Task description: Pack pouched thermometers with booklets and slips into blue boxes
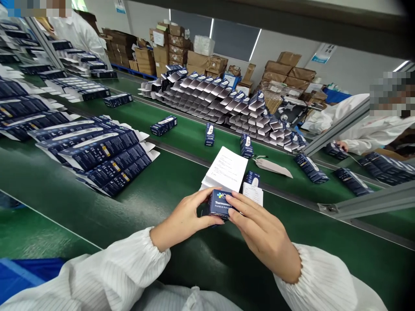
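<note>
I see both hands on dark blue thermometer box (221, 203), near centre of green bench (162, 190). Left grip (184, 220) clasps left side, right grip (259, 233) clamps right side. White leaflet (226, 169) stands in open top. Judged step: inserting leaflet; next needs pushing it down, flap shut.

The small box (221, 204) is showing dark blue with white lettering (plus a green-and-white mark), and the leaflet (227, 169) is showing white. The conveyor belt (168, 190) is running deep green, while the sleeves (110, 276) are wearing white with fine stripes.
</note>
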Tool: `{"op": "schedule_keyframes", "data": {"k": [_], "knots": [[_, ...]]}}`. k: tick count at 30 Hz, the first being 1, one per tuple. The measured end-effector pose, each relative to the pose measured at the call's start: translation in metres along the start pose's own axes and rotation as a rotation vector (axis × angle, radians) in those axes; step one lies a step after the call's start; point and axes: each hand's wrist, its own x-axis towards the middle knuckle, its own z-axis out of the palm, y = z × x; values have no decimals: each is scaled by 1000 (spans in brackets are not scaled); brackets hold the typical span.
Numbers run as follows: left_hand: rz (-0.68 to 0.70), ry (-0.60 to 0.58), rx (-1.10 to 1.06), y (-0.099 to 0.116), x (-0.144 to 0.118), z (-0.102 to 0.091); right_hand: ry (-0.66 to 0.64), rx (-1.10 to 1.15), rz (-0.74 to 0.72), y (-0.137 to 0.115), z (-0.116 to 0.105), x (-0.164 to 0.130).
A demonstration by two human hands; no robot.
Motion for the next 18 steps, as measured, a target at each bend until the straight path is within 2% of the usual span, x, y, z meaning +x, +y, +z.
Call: {"op": "schedule_keyframes", "data": {"k": [4, 10, 13, 18], "knots": [[-8, -8, -3, 0, 1, 0, -53, -32, -51, 3, -5, 0], [-51, -76, -124, 2, 3, -3, -19, 103, 71, 4, -8, 13], [-49, -116, -171, 4, 3, -5, 25, 99, 108, 1, -4, 13], [-47, -93, -166, 3, 3, -5, 25, -11, 9, -1, 2, 2]]}}
